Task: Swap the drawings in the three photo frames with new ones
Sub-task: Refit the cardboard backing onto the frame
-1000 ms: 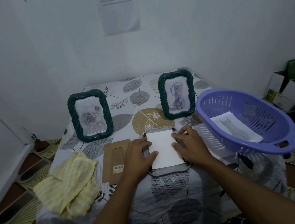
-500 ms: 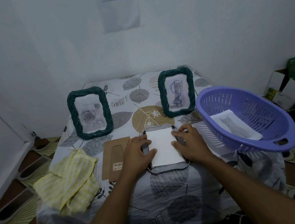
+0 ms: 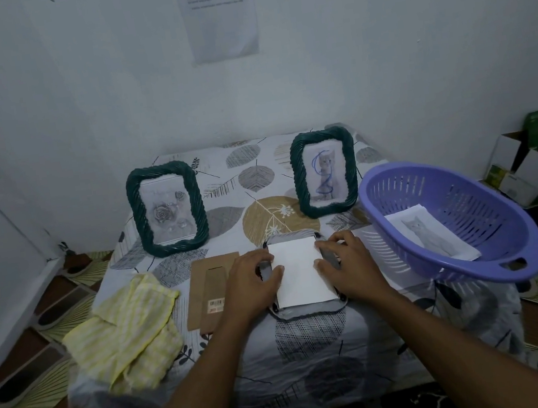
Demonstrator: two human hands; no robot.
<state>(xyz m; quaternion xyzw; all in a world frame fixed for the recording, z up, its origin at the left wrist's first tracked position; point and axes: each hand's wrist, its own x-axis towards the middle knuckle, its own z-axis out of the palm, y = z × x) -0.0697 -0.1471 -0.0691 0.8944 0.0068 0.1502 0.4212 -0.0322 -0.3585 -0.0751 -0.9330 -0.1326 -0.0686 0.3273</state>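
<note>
Left hand (image 3: 254,283), right hand (image 3: 350,266) press sheet (image 3: 301,272) (frame (image 3: 310,308) beneath)

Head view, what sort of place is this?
Probably a corner of a home room rather than a workshop: a cloth-covered table stands against a bare painted wall, with patterned floor tiles around it and opened cardboard boxes on the floor.

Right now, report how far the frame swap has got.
Done: unclear; the rose frame and cat frame stand upright, drawings old or new unknown. In hand: left hand and right hand press a white sheet onto the third frame, face down. Left: refit the backing board beside it; a cat drawing lies in the basket.
</note>
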